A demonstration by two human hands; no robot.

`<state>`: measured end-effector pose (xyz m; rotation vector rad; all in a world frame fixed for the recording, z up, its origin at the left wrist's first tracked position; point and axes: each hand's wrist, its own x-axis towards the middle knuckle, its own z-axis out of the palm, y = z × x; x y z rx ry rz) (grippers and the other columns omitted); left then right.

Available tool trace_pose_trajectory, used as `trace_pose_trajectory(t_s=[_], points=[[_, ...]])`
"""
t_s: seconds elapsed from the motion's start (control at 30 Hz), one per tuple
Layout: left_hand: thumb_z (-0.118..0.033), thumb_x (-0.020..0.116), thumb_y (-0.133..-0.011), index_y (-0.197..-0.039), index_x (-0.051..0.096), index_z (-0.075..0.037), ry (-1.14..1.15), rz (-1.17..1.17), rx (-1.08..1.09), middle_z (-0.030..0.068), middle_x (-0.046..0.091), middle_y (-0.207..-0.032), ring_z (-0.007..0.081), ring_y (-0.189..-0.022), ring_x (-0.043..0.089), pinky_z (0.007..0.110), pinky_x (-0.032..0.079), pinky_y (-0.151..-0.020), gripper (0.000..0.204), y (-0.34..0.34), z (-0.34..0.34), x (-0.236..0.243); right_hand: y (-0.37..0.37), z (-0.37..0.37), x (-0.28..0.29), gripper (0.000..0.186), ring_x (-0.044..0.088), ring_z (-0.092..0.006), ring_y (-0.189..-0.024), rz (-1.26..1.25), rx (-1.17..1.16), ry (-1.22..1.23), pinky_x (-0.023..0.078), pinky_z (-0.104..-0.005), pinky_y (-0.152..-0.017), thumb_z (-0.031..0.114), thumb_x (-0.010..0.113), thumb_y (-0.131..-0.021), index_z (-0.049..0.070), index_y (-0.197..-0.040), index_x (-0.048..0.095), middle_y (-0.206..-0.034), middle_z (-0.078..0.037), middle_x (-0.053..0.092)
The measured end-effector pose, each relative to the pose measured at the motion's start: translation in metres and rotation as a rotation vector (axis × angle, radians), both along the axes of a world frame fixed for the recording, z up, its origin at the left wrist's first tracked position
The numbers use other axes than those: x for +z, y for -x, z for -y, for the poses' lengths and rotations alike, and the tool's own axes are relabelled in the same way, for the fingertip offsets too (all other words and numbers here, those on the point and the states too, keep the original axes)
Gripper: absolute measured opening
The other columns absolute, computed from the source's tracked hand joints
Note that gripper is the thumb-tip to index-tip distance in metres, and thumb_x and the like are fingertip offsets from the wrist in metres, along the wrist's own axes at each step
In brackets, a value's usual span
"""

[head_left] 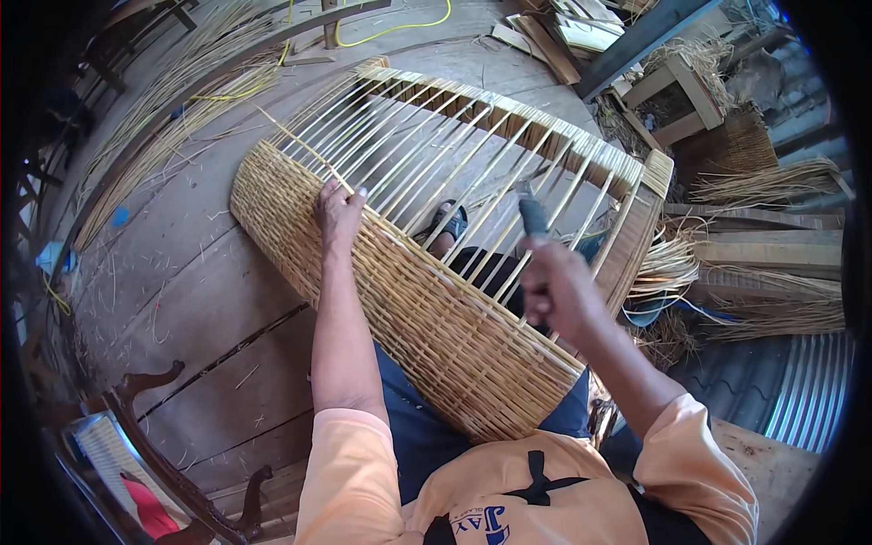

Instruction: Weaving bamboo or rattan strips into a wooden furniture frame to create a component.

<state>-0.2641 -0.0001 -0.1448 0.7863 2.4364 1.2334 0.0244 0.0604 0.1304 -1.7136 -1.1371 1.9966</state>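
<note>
the woven panel (409,282) lies slanting across the person's lap, over the blue trousers (400,418); its near part is dense weave, and its far part shows only bare ribs (490,168), which reach to the wrapped rail (509,104). the left hand (341,214) is at the upper edge of the weave, with its fingers bent and its thumb apart from them. a loose strand (295,138) runs to these fingers, but whether they pinch it or only press it on the edge, i cannot tell. the right hand (561,289) is blurred, yet it seems closed around the dark handle of a tool (533,213), above the bare ribs; the working end of this tool i cannot see clearly.

in my judgement, the step in hand is to weave this strand and to make the rows tight. to do it well, the strand should pass before one rib and behind the next, opposite to the row below. the left fingers should stay close to the working place, so the strand does not become loose. if the tool serves for beating, light and equal strokes beside each rib would be better, well away from the fingers.
</note>
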Motion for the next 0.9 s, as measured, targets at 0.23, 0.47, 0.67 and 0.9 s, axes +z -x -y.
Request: trace_pose_trajectory(t_s=[0.23, 0.47, 0.67, 0.9], points=[[-0.032, 0.068, -0.078, -0.088, 0.066, 0.004, 0.005, 0.042, -0.051, 0.0179, 0.048, -0.128, 0.0329, -0.117, 0.042, 0.040, 0.034, -0.100, 0.038, 0.001, 0.010, 0.016, 0.008, -0.007, -0.006, 0.022, 0.034, -0.0102, -0.036, -0.023, 0.303, 0.022, 0.037, -0.0295, -0.030, 0.024, 0.046, -0.092, 0.002, -0.091, 0.047, -0.056, -0.002, 0.041], [-0.031, 0.068, -0.080, -0.090, 0.068, 0.002, -0.030, 0.119, 0.065, 0.0162, 0.042, -0.132, 0.0320, -0.120, 0.039, 0.040, 0.034, -0.100, 0.035, -0.016, 0.003, 0.038, 0.058, -0.003, -0.052, 0.023, 0.038, -0.0136, -0.037, -0.007, 0.586, 0.189, 0.037, -0.0319, -0.031, 0.021, 0.044, -0.091, -0.001, -0.086, 0.048, -0.060, -0.007, 0.045], [-0.030, 0.069, -0.078, -0.081, 0.065, 0.002, -0.086, -0.008, 0.026, 0.0194, 0.043, -0.128, 0.0336, -0.118, 0.040, 0.041, 0.033, -0.099, 0.032, -0.011, 0.009, 0.024, 0.059, 0.012, -0.056, 0.018, 0.032, -0.0092, -0.036, -0.003, 0.648, 0.140, 0.035, -0.0298, -0.031, 0.023, 0.048, -0.091, 0.006, -0.086, 0.046, -0.056, -0.002, 0.042], [-0.016, 0.060, -0.084, -0.115, 0.051, 0.004, -0.020, -0.464, 0.061, 0.0251, 0.034, -0.136, 0.0395, -0.124, 0.036, 0.046, 0.030, -0.104, 0.038, -0.074, 0.013, 0.090, -0.107, -0.018, 0.033, 0.027, 0.035, -0.0053, -0.047, 0.104, 0.230, -0.315, 0.030, -0.0202, -0.038, 0.025, 0.045, -0.096, 0.003, -0.109, 0.054, -0.062, 0.003, 0.039]])
